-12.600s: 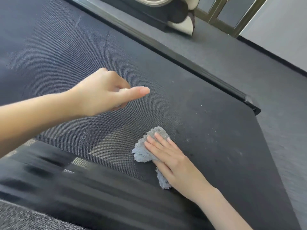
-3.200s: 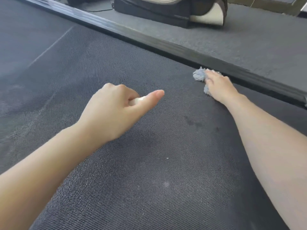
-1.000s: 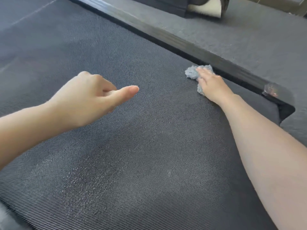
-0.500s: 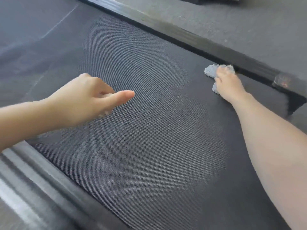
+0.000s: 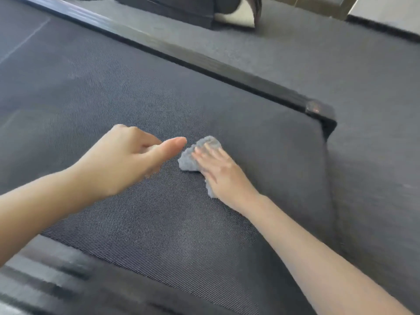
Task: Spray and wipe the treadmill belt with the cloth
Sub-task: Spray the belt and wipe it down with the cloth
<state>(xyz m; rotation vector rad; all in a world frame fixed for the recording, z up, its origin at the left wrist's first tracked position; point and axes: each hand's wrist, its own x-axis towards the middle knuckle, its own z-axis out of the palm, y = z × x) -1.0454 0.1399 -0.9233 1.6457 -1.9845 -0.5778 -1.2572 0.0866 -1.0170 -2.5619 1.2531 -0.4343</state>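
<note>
Treadmill belt (image 5: 159, 223) fills my view, dark woven texture, blurred near side rail (image 5: 45, 283) at lower left. Mid-belt: left hand (image 5: 120, 164) hovers loosely curled, thumb out, holding nothing that I can see, whether it touches the belt I cannot tell. Just beside it, right hand (image 5: 218, 173) lies flat, fingers together, pressing down on the grey cloth (image 5: 191, 160), which is crumpled on the belt with its edge poking out past the fingertips. Beyond: far side rail (image 5: 227, 76) ending in a corner cap (image 5: 318, 110). Farther still, grey carpet floor (image 5: 341, 64) and a dark machine base (image 5: 181, 10)
</note>
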